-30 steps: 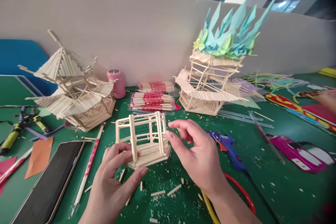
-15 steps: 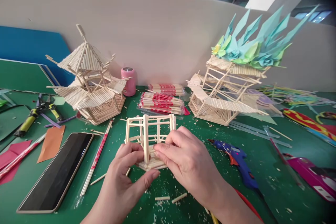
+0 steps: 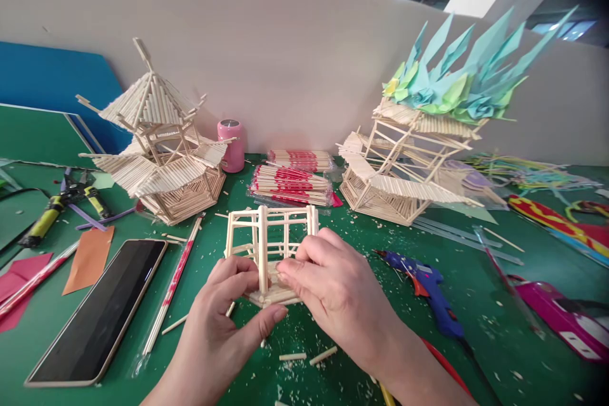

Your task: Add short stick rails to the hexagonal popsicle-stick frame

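Note:
A small open frame of pale wooden sticks (image 3: 263, 247), with posts, double rails and a stick floor, stands in front of me. My left hand (image 3: 226, 311) grips its near left side, fingers behind a post and thumb at the base edge. At the floor's near right edge, my right hand (image 3: 337, 292) has thumb and forefinger pinched together; whatever lies between those fingertips is hidden. Two short stick pieces (image 3: 292, 356) lie just below the hands. To the right rests a blue hot glue gun (image 3: 425, 285) with an orange trigger.
A stick pavilion (image 3: 157, 146) stands back left, another with paper leaves (image 3: 404, 165) back right. Bundled chopsticks (image 3: 292, 184) and a pink canister (image 3: 231, 146) sit between them. A phone (image 3: 99, 311), pliers (image 3: 45, 219) and orange paper (image 3: 89, 259) lie left, a magenta tool (image 3: 561, 314) right.
The view has shifted very slightly. Both hands keep almost the same hold on the stick frame, and nothing else has visibly moved.

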`<control>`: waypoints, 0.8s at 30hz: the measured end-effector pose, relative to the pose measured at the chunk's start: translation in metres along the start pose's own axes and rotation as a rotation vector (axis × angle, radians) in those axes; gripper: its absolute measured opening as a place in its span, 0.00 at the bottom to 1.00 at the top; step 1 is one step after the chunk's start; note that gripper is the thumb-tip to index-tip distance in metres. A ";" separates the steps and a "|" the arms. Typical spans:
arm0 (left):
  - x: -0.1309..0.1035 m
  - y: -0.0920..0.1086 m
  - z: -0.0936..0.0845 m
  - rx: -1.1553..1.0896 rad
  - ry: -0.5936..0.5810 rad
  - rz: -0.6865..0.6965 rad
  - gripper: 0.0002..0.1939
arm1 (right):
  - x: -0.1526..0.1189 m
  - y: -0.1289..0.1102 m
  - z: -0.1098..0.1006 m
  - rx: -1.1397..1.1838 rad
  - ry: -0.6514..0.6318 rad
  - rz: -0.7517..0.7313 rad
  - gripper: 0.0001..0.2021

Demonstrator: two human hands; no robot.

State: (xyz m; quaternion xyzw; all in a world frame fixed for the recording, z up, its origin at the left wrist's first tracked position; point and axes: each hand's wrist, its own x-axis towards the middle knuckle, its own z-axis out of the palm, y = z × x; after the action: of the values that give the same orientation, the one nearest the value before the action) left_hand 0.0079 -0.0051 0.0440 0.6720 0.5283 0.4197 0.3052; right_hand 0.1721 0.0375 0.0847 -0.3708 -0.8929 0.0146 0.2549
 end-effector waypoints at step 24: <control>0.000 0.000 0.000 -0.007 -0.001 0.003 0.09 | -0.002 0.000 0.000 0.018 -0.019 0.004 0.11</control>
State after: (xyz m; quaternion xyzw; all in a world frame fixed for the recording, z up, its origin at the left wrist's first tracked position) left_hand 0.0081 -0.0057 0.0441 0.6718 0.5257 0.4216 0.3074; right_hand 0.1729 0.0362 0.0836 -0.3699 -0.8945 0.0268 0.2497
